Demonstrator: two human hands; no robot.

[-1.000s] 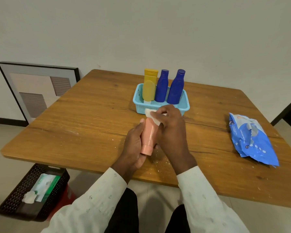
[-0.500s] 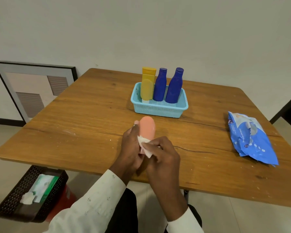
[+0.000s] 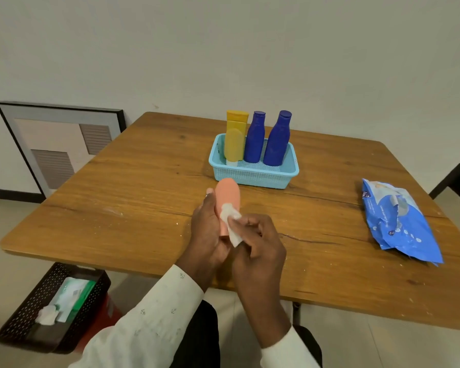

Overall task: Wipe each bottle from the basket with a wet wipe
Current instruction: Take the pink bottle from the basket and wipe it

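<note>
My left hand (image 3: 206,229) grips a peach-pink bottle (image 3: 227,196) upright above the table's near middle, its lower end hidden in my palm. My right hand (image 3: 260,243) pinches a white wet wipe (image 3: 231,221) and presses it against the lower right side of the pink bottle. Behind them a light blue basket (image 3: 252,175) holds a yellow bottle (image 3: 235,136) on the left and two dark blue bottles (image 3: 254,136) (image 3: 278,139) beside it, all standing upright.
A blue pack of wet wipes (image 3: 398,221) lies on the wooden table (image 3: 133,181) at the right. On the floor at the lower left stands a black perforated bin (image 3: 45,306) with used wipes and a green pack. A framed picture (image 3: 56,144) leans against the wall.
The pink bottle was turned so its rounded end points up. My right hand with the wipe moved from the bottle's top end down to its lower part, near my left palm.
</note>
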